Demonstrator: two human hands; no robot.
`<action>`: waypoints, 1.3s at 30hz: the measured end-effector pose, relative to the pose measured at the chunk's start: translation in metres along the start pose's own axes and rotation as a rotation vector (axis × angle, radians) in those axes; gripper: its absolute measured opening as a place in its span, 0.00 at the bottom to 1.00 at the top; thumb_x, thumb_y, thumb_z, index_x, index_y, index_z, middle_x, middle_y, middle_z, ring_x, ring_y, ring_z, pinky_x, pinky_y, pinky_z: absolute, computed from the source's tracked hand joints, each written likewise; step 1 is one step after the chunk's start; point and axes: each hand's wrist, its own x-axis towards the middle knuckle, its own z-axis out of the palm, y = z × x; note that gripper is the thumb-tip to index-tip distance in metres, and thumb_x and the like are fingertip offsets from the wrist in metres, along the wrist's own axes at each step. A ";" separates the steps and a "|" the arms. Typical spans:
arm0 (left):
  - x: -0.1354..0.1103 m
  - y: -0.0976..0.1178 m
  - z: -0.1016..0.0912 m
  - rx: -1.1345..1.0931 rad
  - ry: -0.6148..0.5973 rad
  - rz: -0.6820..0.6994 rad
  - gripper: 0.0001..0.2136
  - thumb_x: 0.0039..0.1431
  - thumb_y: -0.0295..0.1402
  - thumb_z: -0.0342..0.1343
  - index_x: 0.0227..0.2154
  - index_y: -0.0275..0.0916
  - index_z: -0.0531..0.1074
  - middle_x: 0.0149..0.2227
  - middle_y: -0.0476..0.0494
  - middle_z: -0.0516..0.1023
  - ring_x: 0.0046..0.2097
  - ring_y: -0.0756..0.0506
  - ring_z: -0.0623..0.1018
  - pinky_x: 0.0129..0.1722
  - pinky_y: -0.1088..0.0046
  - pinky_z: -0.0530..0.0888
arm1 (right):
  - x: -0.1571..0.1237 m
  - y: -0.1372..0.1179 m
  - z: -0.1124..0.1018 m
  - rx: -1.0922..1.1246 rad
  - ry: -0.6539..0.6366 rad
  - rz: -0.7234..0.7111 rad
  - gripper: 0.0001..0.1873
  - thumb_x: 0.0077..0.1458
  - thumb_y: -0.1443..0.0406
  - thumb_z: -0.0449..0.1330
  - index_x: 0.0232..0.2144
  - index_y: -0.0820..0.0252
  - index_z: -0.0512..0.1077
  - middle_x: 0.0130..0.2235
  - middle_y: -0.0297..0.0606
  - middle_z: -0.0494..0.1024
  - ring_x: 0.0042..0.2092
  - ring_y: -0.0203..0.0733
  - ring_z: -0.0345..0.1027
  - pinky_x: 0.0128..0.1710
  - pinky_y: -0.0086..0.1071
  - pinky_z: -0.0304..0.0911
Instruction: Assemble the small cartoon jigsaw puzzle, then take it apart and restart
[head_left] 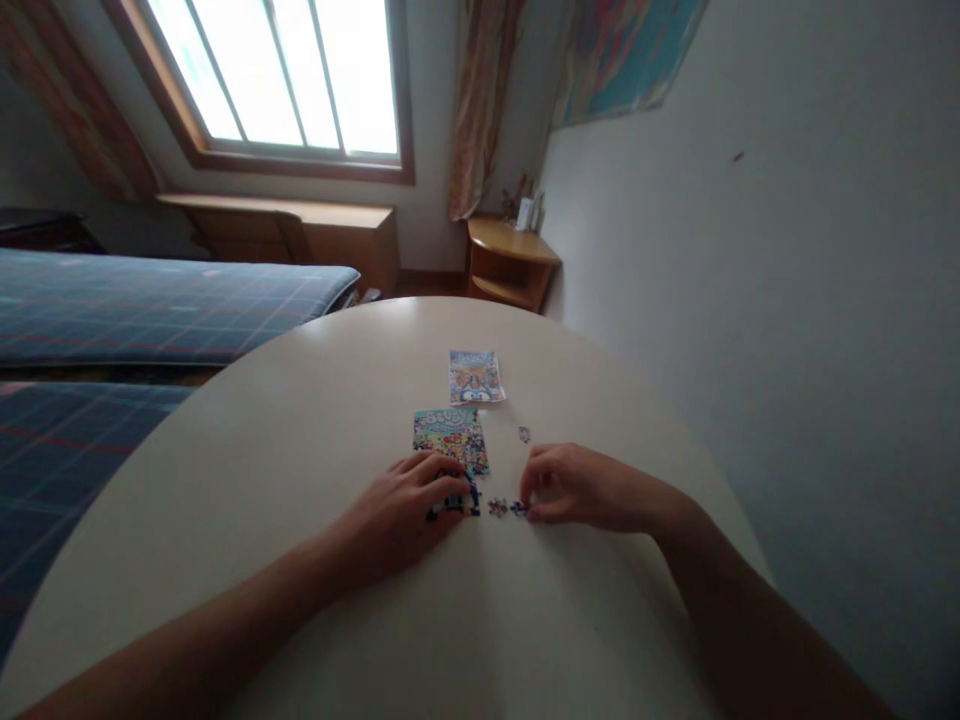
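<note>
A partly joined jigsaw puzzle with a colourful cartoon print lies flat near the middle of the table. Over its lower edge rests my left hand, fingers stretched out and covering some of the dark blue pieces. To the right, my right hand has thumb and fingertips closed on a small dark puzzle piece at the table surface. Just left of that, a loose puzzle piece sits between the hands. Another loose piece, greyish, lies above my right hand.
A printed picture sheet with a curled corner lies beyond the puzzle on the round white table. A bed with a plaid mattress stands left. The wall runs close on the right; a wooden corner shelf stands behind.
</note>
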 end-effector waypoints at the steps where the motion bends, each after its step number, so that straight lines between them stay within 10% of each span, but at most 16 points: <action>1: 0.000 0.000 0.000 0.000 0.000 -0.003 0.10 0.63 0.32 0.55 0.47 0.44 0.73 0.52 0.43 0.74 0.52 0.41 0.73 0.54 0.56 0.72 | 0.000 0.000 0.000 -0.007 0.001 -0.014 0.05 0.51 0.67 0.65 0.33 0.60 0.79 0.38 0.38 0.77 0.37 0.39 0.69 0.39 0.30 0.62; 21: 0.001 0.000 0.000 -0.006 0.004 0.003 0.11 0.63 0.32 0.55 0.48 0.45 0.72 0.51 0.43 0.74 0.52 0.42 0.73 0.54 0.57 0.72 | 0.022 -0.010 0.031 -0.107 0.224 -0.169 0.08 0.46 0.70 0.64 0.32 0.58 0.75 0.35 0.35 0.76 0.34 0.36 0.66 0.38 0.29 0.60; 39: 0.001 0.001 -0.001 -0.012 0.006 0.003 0.11 0.63 0.31 0.54 0.48 0.44 0.72 0.51 0.42 0.75 0.52 0.41 0.72 0.54 0.57 0.72 | 0.019 -0.005 0.028 -0.116 0.162 -0.206 0.10 0.49 0.69 0.64 0.37 0.55 0.78 0.37 0.35 0.76 0.37 0.38 0.70 0.40 0.30 0.61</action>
